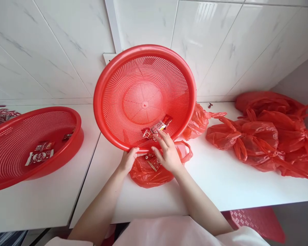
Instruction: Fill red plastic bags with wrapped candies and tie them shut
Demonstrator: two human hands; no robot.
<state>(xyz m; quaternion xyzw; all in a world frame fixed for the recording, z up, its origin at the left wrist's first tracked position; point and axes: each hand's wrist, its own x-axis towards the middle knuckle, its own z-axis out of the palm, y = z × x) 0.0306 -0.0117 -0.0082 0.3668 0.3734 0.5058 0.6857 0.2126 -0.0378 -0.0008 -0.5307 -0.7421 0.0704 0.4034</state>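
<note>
A round red plastic mesh basket is tilted toward me above the table, its mouth facing me. My left hand grips its lower rim, thumb over the edge. Inside the lower rim, my right hand has its fingers spread and touches a few small wrapped packets. Directly below the rim sits an open red plastic bag with red patterned packets inside. Part of the bag's mouth is hidden by my hands and the basket.
At the left, a second red basket leans with a few packets in it. Several tied red bags are piled at the right; another red bag stands behind my basket. A tiled wall bounds the white table.
</note>
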